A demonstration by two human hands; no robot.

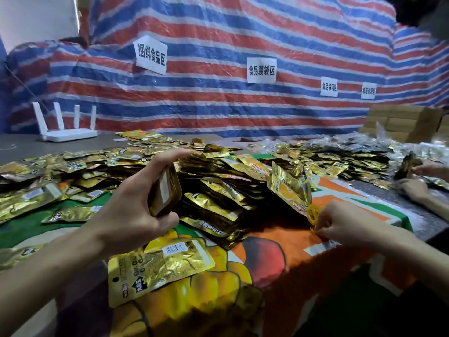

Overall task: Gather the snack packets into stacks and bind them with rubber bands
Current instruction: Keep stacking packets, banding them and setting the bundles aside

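Observation:
My left hand [136,205] grips a small stack of gold snack packets [166,189] on edge, thumb below and fingers over the top. My right hand [340,222] pinches at a clump of yellow rubber bands [312,215] lying on the orange cloth at the right. A big heap of loose gold packets [218,190] fills the table between and beyond my hands. One single packet [158,266] lies flat close to me, barcode side up.
Another person's hands [418,183] work on packets at the far right. A white router [68,127] stands at the back left. Cardboard boxes [408,125] sit at the back right. A striped tarp with paper signs [150,54] hangs behind the table.

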